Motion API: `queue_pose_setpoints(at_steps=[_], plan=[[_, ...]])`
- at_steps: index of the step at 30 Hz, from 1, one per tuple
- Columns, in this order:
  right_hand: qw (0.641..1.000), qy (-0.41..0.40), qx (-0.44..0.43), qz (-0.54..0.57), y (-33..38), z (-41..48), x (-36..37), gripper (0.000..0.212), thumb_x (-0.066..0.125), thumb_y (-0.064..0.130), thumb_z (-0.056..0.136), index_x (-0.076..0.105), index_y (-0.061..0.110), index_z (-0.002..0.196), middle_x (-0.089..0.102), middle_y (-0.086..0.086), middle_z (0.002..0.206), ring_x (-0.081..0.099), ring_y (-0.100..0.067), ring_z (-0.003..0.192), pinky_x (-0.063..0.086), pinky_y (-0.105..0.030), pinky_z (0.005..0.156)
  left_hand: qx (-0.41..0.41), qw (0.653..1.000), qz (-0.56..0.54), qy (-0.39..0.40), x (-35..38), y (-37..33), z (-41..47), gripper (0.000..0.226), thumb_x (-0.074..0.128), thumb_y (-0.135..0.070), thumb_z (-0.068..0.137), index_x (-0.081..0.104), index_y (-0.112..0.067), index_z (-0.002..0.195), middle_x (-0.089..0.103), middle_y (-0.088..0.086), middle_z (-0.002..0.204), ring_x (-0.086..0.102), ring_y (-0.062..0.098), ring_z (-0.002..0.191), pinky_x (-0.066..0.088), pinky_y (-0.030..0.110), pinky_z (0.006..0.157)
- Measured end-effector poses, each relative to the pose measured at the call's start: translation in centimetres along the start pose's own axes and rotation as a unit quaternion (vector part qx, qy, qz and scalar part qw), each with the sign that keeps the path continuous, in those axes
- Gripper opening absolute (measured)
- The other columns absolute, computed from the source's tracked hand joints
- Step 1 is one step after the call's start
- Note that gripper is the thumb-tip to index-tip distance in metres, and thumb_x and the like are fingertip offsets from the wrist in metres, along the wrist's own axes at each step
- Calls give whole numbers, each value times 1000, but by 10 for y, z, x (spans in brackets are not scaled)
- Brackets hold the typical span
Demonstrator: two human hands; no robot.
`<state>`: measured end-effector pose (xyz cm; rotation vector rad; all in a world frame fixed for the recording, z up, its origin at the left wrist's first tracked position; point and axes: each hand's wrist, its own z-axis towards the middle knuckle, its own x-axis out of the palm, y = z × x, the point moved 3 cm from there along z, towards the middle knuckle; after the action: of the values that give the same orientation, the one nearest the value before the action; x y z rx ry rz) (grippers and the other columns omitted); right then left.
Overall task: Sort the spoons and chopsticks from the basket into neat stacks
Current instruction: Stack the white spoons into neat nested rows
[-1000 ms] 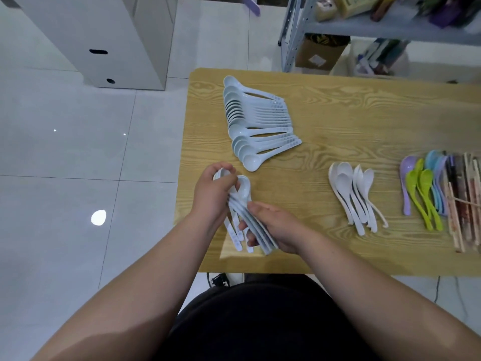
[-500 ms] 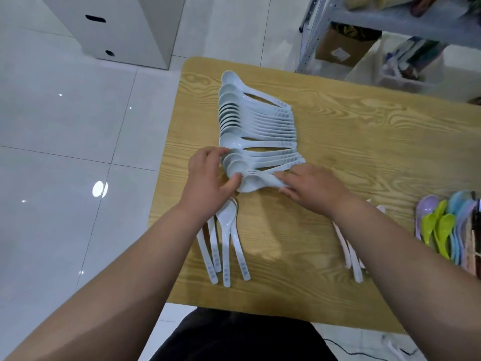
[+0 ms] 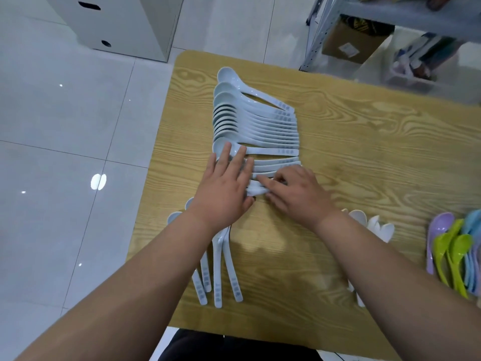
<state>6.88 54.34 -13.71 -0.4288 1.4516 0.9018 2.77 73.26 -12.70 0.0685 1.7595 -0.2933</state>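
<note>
Watching this from across the room, I'd call the job well past halfway but not wrapped up. The big win is the long row of pale spoons (image 3: 257, 126) laid overlapping down the left part of the wooden counter (image 3: 364, 152), bowls to the left, handles to the right, pretty tidy. Both hands are at the near end of that row. The left hand (image 3: 223, 188) lies flat with fingers straight, pressing on the last few bowls. The right hand (image 3: 294, 194) looks to be pinching the nearest spoon (image 3: 256, 190) between thumb and forefinger, lining it up, I'd guess. What's left, as far as I can see: a few loose spoons (image 3: 216, 272) near the front edge, partly under the left forearm, handles pointing at the person, not in the row yet. Over to the right there's a small bunch of white spoons (image 3: 374, 225), half hidden by the right arm, and some coloured spoons (image 3: 453, 251) in purple, green and blue at the right edge, grouped but looser. No chopsticks in view, so can't say how those stand. As for containers, the basket isn't in view either, so no idea if it's empty. The only ones I can spot are a cardboard box (image 3: 348, 40) under the metal shelf (image 3: 406, 19) and a clear bin (image 3: 411, 71) on the floor beside it, contents too blurry to name.
</note>
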Motion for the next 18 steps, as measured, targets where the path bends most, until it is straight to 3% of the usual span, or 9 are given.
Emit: queue_pose_setpoints(at_steps=[3, 7, 9, 12, 15, 18], plan=[[997, -30, 31, 57, -5, 7, -6, 38, 59, 36, 90, 72, 17, 120, 61, -4, 99, 56, -24, 95, 43, -40, 84, -10, 1000, 6, 25, 0, -1, 3, 82, 45, -56, 97, 14, -13, 159, 4, 11, 168, -9, 35, 154, -2, 53, 122], [986, -68, 111, 103, -31, 56, -23, 38, 56, 27, 91, 67, 8, 122, 63, -9, 111, 57, -28, 106, 40, -36, 97, -1, 1000, -2, 5, 1, 1, 2, 80, 54, -53, 94, 28, -9, 156, 19, 13, 165, 3, 36, 154, 8, 55, 123], [978, -26, 170, 115, -43, 94, -26, 47, 55, 28, 95, 55, 9, 138, 55, -12, 133, 48, -32, 125, 32, -34, 108, 1, 1000, -1, -9, 1, 1, 3, 79, 57, -51, 93, 33, -8, 154, 23, 14, 164, 7, 36, 154, 12, 56, 123], [965, 59, 219, 134, -52, 151, -27, 66, 53, 37, 101, 28, 14, 157, 30, -9, 160, 24, -28, 148, 19, -37, 120, 3, 1000, 1, -10, 2, 0, 4, 80, 56, -52, 94, 30, -8, 155, 21, 13, 165, 6, 35, 154, 9, 54, 123], [963, 145, 196, 110, -52, 193, -19, 72, 43, 46, 104, 10, 18, 161, 20, -4, 167, 18, -24, 152, 20, -43, 123, 13, 999, 9, -33, 2, 5, 6, 80, 59, -51, 90, 36, -6, 153, 27, 15, 163, 14, 36, 153, 13, 51, 121], [961, 181, 180, 111, -46, 206, -6, 69, 42, 41, 104, 10, 20, 162, 30, -5, 162, 27, -30, 147, 26, -45, 119, 28, 998, 21, -54, 0, 16, 12, 82, 61, -49, 88, 37, -4, 152, 30, 17, 161, 19, 36, 151, 14, 48, 121]])
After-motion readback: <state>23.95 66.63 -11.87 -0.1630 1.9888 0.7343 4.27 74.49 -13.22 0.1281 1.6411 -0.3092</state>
